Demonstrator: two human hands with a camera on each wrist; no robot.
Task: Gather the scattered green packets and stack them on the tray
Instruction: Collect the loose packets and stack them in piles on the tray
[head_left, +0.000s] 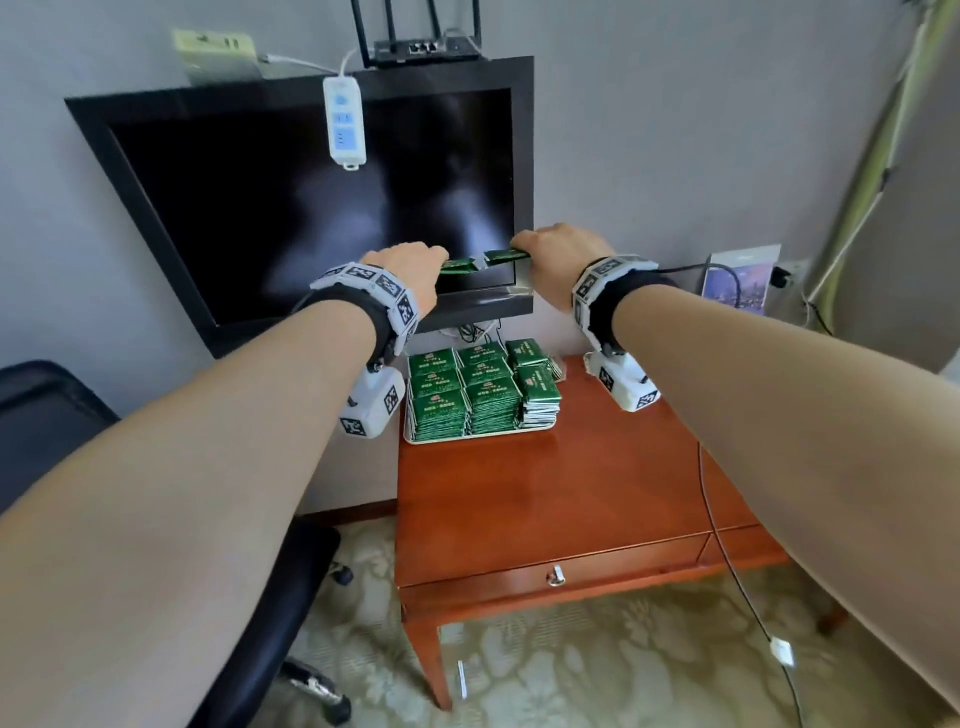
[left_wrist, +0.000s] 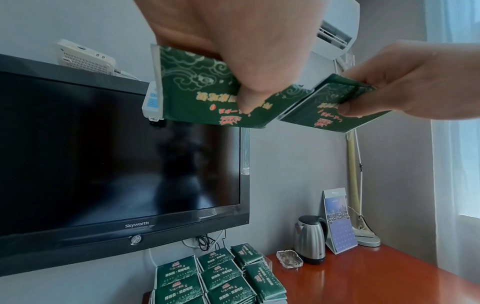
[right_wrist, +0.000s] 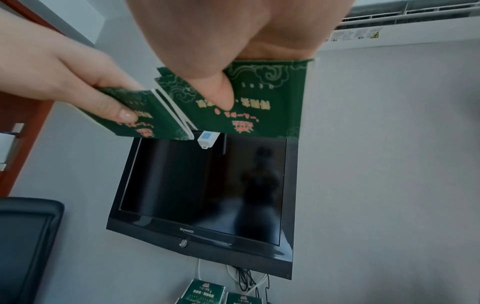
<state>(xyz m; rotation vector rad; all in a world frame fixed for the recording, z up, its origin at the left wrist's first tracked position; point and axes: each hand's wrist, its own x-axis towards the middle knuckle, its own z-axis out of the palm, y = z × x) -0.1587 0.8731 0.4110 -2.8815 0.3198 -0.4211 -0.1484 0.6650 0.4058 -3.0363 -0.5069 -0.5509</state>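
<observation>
Both hands are raised in front of the TV, well above the table. My left hand (head_left: 434, 265) pinches a small bundle of green packets (left_wrist: 192, 88) between thumb and fingers. My right hand (head_left: 524, 248) pinches a second bundle of green packets (right_wrist: 272, 102). The two bundles (head_left: 483, 260) nearly meet edge to edge between the hands. Below them, a white tray (head_left: 470, 437) at the back left of the wooden table carries several neat stacks of green packets (head_left: 467, 395).
A wall-mounted TV (head_left: 291, 208) hangs behind the hands, with a white power strip (head_left: 344, 122) dangling over it. A kettle (left_wrist: 310, 238), a clear ashtray (left_wrist: 289, 259) and a calendar (left_wrist: 339, 222) stand at the table's back right. A black chair (head_left: 62, 415) is at left.
</observation>
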